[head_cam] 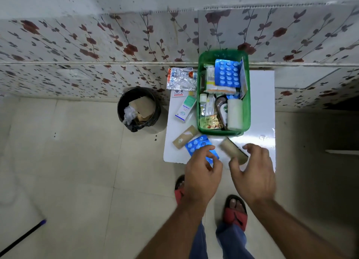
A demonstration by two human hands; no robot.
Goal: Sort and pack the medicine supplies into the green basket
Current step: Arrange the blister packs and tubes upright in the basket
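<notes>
The green basket point(245, 95) stands on a small white table point(260, 107) and holds a blue blister pack, boxes, a dark bottle, a white roll and a gold strip. On the table's near edge lie a blue blister pack point(198, 145), a tan bandage roll point(184, 136) and a second tan roll point(231, 149). My left hand point(202, 173) hovers over the near blue pack, fingers curled and touching it. My right hand point(254, 173) is spread around the second tan roll, thumb near its end, holding nothing firmly. A white-green box point(185, 109) and silver strips point(181, 79) lie left of the basket.
A black waste bin point(138, 110) with paper scraps stands on the tiled floor left of the table. A flower-patterned wall runs behind. My feet in red sandals point(236, 212) are below the table edge. A dark stick with a blue tip point(23, 237) lies bottom left.
</notes>
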